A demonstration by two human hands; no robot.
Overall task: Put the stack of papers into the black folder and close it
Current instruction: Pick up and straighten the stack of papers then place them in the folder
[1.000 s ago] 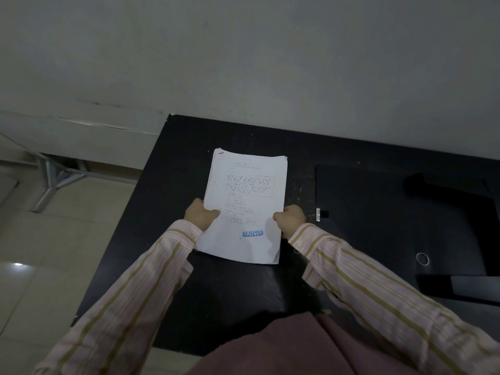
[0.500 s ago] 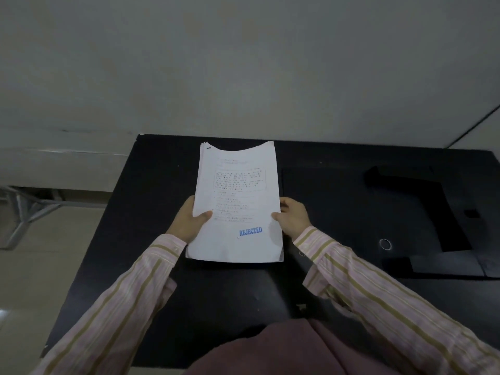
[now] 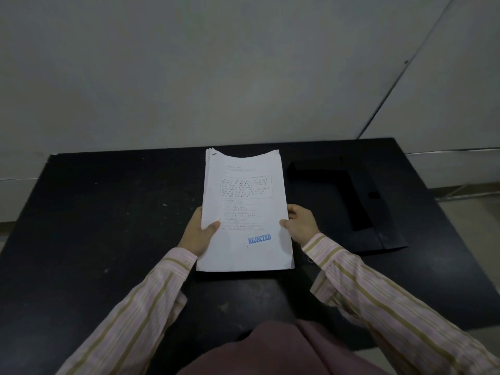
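Papers (image 3: 243,212): thin loose stack, light, floppy, far edge sagging; likely to fan. Left hand (image 3: 198,234) and right hand (image 3: 300,224) pinch its side edges. Folder (image 3: 349,201): open, just beside, on worktop (image 3: 108,212).

I see a white stack of papers (image 3: 244,212) stamped in blue at its five o'clock corner. My sleeves (image 3: 140,307) are pink with olive stripes. The black folder (image 3: 338,201) sits on a black worktop (image 3: 108,212).
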